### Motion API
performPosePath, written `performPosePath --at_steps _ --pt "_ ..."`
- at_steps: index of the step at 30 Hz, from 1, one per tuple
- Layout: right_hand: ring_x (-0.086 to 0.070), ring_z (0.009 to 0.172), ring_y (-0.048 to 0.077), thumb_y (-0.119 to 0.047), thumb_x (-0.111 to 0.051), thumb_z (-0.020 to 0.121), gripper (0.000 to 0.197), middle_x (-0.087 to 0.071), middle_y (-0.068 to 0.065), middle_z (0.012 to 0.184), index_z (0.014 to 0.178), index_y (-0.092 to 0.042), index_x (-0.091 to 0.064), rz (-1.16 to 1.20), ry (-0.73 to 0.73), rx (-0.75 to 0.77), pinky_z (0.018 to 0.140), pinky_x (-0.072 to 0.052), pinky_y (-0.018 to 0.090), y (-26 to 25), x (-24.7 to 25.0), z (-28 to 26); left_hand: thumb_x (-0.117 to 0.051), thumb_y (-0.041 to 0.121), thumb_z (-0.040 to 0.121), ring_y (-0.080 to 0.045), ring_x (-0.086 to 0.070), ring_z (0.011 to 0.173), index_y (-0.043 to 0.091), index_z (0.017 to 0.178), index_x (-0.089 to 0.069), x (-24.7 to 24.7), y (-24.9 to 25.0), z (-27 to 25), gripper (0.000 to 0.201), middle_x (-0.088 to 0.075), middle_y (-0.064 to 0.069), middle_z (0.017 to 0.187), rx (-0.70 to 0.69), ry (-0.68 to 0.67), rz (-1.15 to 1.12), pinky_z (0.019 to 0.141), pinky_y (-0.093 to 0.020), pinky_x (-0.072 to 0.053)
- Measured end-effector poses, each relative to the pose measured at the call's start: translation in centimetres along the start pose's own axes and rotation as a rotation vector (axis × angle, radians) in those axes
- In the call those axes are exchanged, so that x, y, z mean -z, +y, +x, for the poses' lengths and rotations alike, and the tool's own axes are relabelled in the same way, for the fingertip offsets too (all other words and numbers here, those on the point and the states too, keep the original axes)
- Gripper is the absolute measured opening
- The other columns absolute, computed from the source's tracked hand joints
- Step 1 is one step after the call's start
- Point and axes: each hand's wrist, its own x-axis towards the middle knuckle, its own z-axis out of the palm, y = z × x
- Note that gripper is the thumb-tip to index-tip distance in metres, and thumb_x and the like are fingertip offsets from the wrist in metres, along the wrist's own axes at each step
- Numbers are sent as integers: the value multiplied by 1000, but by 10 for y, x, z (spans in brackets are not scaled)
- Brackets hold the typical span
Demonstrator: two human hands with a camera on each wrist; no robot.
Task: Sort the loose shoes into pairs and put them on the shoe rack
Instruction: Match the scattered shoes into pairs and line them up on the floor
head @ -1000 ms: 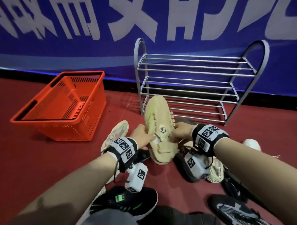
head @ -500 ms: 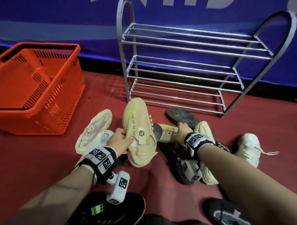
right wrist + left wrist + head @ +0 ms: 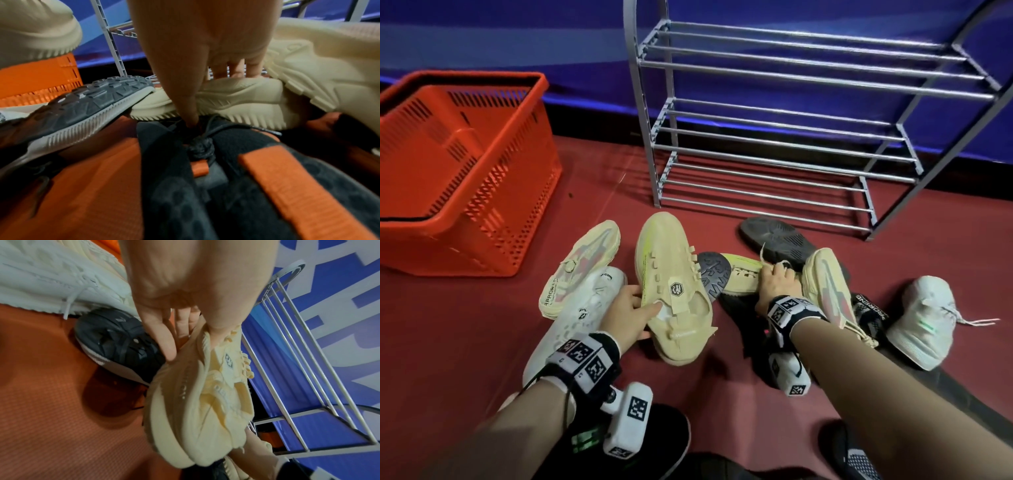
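Note:
A beige knit shoe [image 3: 674, 281] is held toe-up just above the red floor by my left hand [image 3: 637, 311], thumb inside its opening. The left wrist view shows my left hand [image 3: 185, 331] with fingers under that beige shoe [image 3: 201, 402]. Its match, a second beige shoe [image 3: 743, 277], lies on its side in the pile. My right hand [image 3: 774, 282] grips it, fingers over the top and thumb down by the sole, as the right wrist view shows for the hand [image 3: 216, 84] and this second shoe [image 3: 236, 100]. The grey shoe rack [image 3: 791, 120] stands bare behind.
An orange basket [image 3: 465, 171] stands at the left. Around my hands lie a cream shoe sole-up [image 3: 582, 267], a white shoe [image 3: 582, 308], a black sole [image 3: 777, 240], another cream shoe [image 3: 828, 284], a white shoe [image 3: 924, 315] and black shoes [image 3: 661, 438] near me.
My right hand let go of the held beige shoe and dropped onto the second one in the pile. My left hand lowered its shoe. The view came closer to the floor.

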Motion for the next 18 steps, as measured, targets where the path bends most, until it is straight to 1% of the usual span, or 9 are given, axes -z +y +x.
performPosePath --at_steps 3,5,6,8,9,10,12,15,18 --pt "-35 132 30 -22 -62 84 61 -40 11 139 138 -13 -35 29 16 0 104 -38 40 2 0 3 -62 15 90 -19 -62 91 16 124 -44 -5 -1 -3 38 -61 -2 103 -12 -16 -9 61 -29 -51" --pt "-34 128 31 -26 -58 87 54 -37 11 136 136 -16 -39 13 65 11 101 -38 39 6 0 3 -62 15 90 -18 -62 90 16 126 -44 -7 -2 -6 40 -61 -4 106 -10 -29 -3 60 -28 -50" --pt "-32 129 32 -28 -58 86 55 -33 11 138 137 -17 -40 4 74 18 102 -36 39 8 1 4 -62 15 90 -19 -62 92 16 127 -44 -7 -4 -6 41 -61 -5 109 -10 -30 6 60 -28 -49" --pt "-22 140 34 -32 -62 84 64 -21 12 152 140 -17 -34 45 22 36 110 -29 41 12 0 6 -62 15 90 -21 -62 95 15 129 -43 -6 -7 -7 43 -61 -6 111 2 -26 18 61 -29 -50" --pt "-22 142 33 -34 -64 83 69 -20 11 154 141 -16 -32 76 -14 49 112 -27 42 13 0 8 -62 15 90 -22 -62 95 14 130 -43 -5 -9 -7 44 -60 -4 110 9 -21 21 63 -30 -51" --pt "-27 139 31 -37 -65 81 71 -27 11 151 140 -15 -32 87 -28 62 112 -28 42 14 1 9 -61 15 91 -22 -62 95 14 131 -42 -4 -10 -8 44 -60 -3 108 14 -17 21 65 -32 -51" --pt "-39 129 29 -42 -70 76 76 -41 10 138 136 -13 -33 75 -16 57 106 -35 40 14 2 11 -61 14 91 -23 -61 96 13 132 -42 -3 -12 -7 45 -60 -5 109 28 -6 16 67 -33 -52" --pt "-42 126 27 -43 -77 68 89 -42 8 132 136 -11 -29 88 -4 -12 104 -36 38 13 9 10 -60 12 91 -22 -59 96 11 132 -42 -2 -14 -5 45 -59 -9 113 44 8 -2 63 -30 -50" --pt "-43 124 27 -54 -76 61 92 -43 8 129 133 -12 -38 24 -13 -9 105 -34 39 11 20 4 -60 11 91 -24 -60 97 11 133 -42 -3 -15 -3 46 -59 -11 116 53 14 -26 63 -31 -50"
